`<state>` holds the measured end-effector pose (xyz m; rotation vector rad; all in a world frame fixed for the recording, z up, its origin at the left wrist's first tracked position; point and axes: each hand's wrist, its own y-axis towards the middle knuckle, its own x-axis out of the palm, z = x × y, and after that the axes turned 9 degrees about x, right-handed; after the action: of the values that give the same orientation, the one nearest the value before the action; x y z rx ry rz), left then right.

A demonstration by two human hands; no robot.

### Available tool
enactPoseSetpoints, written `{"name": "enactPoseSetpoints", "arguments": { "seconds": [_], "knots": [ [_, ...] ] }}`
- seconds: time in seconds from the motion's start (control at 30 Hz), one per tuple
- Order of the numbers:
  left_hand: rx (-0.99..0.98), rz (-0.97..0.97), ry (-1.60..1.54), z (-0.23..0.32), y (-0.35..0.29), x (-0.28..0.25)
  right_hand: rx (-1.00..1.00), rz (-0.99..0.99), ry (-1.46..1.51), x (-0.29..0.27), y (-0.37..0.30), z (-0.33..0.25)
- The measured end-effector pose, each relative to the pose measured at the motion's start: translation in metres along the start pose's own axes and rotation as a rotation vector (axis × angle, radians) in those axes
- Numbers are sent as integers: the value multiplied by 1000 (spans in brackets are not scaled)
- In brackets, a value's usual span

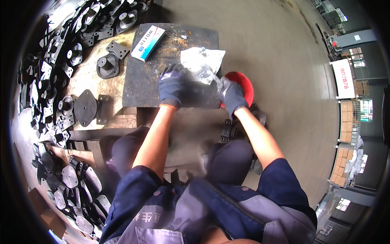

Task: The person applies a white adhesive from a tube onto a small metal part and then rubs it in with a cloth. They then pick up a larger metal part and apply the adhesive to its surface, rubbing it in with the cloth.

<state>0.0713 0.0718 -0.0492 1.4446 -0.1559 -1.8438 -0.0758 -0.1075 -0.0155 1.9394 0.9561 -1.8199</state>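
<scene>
Working at a dark counter [140,91], I am holding both arms out over it. A crinkly white sheet [215,57] is lying on its right side, just past my hands. A red bucket [248,85] is sitting by the right edge, partly hiding behind my right hand [232,95]. A white and blue box [149,42] is lying to the left. My left hand [170,87] is hanging near the sheet; its fingers are blurring, so I cannot tell if they are spreading or pressing together. My right hand seems to be pinching a thin, pale thing [216,78]. Going slowly should be helping me.
</scene>
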Motion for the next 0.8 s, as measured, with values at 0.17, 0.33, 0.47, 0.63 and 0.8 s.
{"name": "enactPoseSetpoints", "arguments": {
  "seconds": [0.17,0.33,0.47,0.63,0.8],
  "knots": [
    [-125,-143,-22,15,9,-14,-199,120,-245,-10,7,-18],
    [-147,-83,-24,23,5,-26,-206,108,-217,-13,-28,-32],
    [-135,-148,-67,18,10,-25,-236,202,-447,-23,-2,-33],
    [-178,-135,-63,18,3,-20,-174,107,-309,-25,-20,-45],
    [-143,-98,3,13,3,-8,-94,122,-462,-21,-12,-34]
  ]
}}
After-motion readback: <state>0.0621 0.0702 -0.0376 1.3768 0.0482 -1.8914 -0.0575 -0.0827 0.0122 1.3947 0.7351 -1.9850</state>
